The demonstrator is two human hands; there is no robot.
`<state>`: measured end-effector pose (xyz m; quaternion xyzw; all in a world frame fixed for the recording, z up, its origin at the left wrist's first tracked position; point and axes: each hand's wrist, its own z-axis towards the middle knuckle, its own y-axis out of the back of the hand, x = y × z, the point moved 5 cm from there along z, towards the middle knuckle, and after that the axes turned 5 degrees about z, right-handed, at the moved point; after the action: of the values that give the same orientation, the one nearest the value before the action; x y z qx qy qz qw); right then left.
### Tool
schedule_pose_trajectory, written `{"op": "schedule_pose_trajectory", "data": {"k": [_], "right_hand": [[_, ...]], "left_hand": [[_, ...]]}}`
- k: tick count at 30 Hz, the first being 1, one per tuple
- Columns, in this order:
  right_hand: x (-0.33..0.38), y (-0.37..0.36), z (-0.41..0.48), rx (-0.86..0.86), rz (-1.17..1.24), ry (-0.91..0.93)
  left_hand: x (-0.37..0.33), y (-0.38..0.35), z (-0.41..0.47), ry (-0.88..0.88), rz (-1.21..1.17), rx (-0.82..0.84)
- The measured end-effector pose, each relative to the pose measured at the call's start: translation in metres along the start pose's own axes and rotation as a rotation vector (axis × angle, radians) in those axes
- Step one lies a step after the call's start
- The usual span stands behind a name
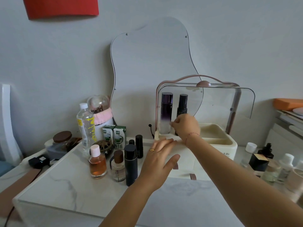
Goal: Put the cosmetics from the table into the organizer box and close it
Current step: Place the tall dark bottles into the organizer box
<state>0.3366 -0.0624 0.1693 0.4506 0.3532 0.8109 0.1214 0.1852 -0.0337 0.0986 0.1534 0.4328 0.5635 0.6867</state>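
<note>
The cream organizer box [218, 145] stands on the marble table [65, 182], its clear lid [229, 102] raised under a pink handle [198, 78]. Inside the box, at its left end, stand two bottles: a tall purple bottle [166, 112] and a shorter black bottle [182, 104]. The right hand [186, 126] closes around the black bottle's lower part, hiding its base. The left hand [159, 163] hovers released, fingers spread, before the box's front left corner and holds nothing; it wears a gold ring [152, 150].

Left of the box wait five cosmetics: an amber bottle [97, 163] with a pink cap, a ribbed glass bottle [118, 167] with a brown cap, a tall dark tube [130, 164], a black stick [139, 145], and a small black cap [131, 142] mostly hidden behind the tube. Further left stand a water bottle [86, 125], two milk cartons [115, 136], a brown-lidded jar [63, 141] and a carved round burner [103, 145]. Behind the box leans a wavy mirror [147, 71].

Right of the box cluster more bottles, blurred and partly cut off by the right forearm; a black square-topped bottle [259, 162] is clearest, and their count is unclear.
</note>
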Motion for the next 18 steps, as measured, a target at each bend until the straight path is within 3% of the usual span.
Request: {"op": "schedule_pose_trajectory", "data": {"k": [4, 9, 18], "right_hand": [[-0.026, 0.028, 0.001, -0.151, 0.063, -0.057], [-0.039, 0.01, 0.017, 0.119, 0.163, -0.146], [-0.026, -0.004, 0.029, 0.179, 0.109, -0.075]], "left_hand": [[0.0, -0.003, 0.0, -0.001, -0.004, -0.021], [0.0, -0.003, 0.0, -0.004, -0.006, -0.032], [0.001, -0.004, -0.002, -0.007, -0.006, -0.05]]}}
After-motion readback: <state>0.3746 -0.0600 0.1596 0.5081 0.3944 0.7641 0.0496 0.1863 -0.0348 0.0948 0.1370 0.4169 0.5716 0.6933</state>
